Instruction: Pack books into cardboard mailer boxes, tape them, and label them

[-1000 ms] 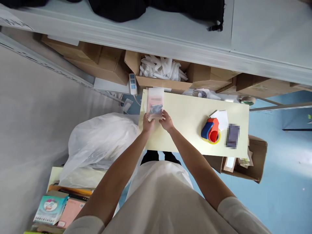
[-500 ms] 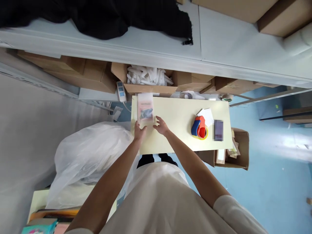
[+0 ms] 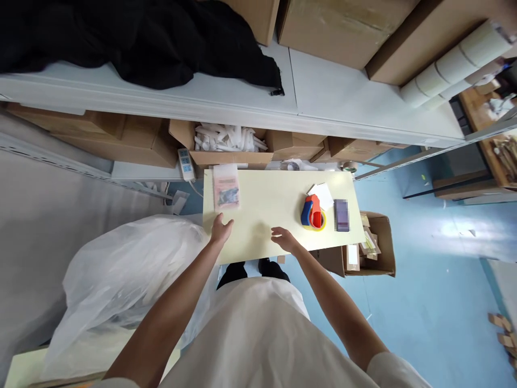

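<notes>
A flat packet in a clear sleeve (image 3: 226, 189), pink with a dark picture, lies at the far left corner of the pale yellow table (image 3: 266, 199). Just below its near edge is my left hand (image 3: 221, 229), thumb and fingers apart, holding nothing. My right hand (image 3: 285, 238) hovers over the table's near edge with its fingers spread and nothing in them. To the right of that hand sits a red and blue tape dispenser (image 3: 313, 212) with yellow tape. White cards (image 3: 322, 195) lie behind the dispenser, and a blurred-out phone-like rectangle (image 3: 341, 215) is beside it.
Behind the table, a carton of white rolled pieces (image 3: 230, 139) stands under a grey shelf (image 3: 242, 102). A power strip (image 3: 186, 164) is at the left. A large translucent plastic bag (image 3: 129, 264) bulges left of the table; an open carton (image 3: 382, 242) stands at the right.
Both hands have drawn back from the packet, the right one moving rightward toward the near edge. The packet stays at the far left corner. The camera view has shifted right.
</notes>
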Demonstrator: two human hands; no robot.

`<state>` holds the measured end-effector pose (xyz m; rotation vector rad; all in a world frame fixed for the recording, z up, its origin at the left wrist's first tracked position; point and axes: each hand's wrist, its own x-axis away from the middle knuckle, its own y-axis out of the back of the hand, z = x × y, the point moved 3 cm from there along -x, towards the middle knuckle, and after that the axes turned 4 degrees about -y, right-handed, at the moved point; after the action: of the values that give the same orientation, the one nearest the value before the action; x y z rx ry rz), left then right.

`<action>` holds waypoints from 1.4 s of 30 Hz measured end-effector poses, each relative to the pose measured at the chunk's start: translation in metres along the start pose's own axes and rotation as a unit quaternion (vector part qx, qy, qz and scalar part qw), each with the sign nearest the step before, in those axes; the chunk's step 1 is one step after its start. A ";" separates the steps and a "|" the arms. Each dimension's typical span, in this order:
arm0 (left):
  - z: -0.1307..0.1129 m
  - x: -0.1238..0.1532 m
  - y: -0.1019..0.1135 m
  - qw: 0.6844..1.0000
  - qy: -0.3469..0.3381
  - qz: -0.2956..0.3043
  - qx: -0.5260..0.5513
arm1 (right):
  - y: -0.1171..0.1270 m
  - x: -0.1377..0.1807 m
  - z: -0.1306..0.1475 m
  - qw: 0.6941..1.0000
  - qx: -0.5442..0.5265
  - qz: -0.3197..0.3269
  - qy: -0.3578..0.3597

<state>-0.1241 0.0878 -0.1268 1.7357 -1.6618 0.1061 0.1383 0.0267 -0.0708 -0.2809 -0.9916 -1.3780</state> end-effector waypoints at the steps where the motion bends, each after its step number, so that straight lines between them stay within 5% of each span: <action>1: -0.001 0.003 -0.001 1.000 0.002 0.013 -0.006 | 0.004 0.005 -0.007 1.000 0.002 -0.003 -0.002; 10: -0.009 0.085 -0.011 0.997 -0.012 0.062 0.033 | 0.031 0.016 -0.038 0.997 0.024 0.042 0.051; 15: -0.005 0.165 -0.022 0.998 -0.016 0.015 0.050 | 0.038 0.009 -0.036 0.982 0.054 0.133 0.123; 20: 0.018 0.254 -0.030 1.000 -0.012 -0.008 0.007 | 0.024 0.010 -0.031 0.965 0.090 0.213 0.121; 26: 0.063 0.336 -0.013 0.994 0.055 -0.086 -0.035 | -0.035 0.028 -0.007 0.929 0.166 0.288 0.159; 34: 0.127 0.409 -0.008 0.955 0.123 -0.247 0.106 | -0.143 0.089 0.018 0.835 0.262 0.407 0.262; 42: 0.199 0.474 0.022 0.912 0.151 -0.340 0.174 | -0.273 0.186 -0.013 0.741 0.335 0.482 0.326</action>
<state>-0.1470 -0.4149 -0.0177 2.3344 -0.7805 0.3391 -0.1241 -0.1727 -0.0452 0.2310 -0.5172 -0.0605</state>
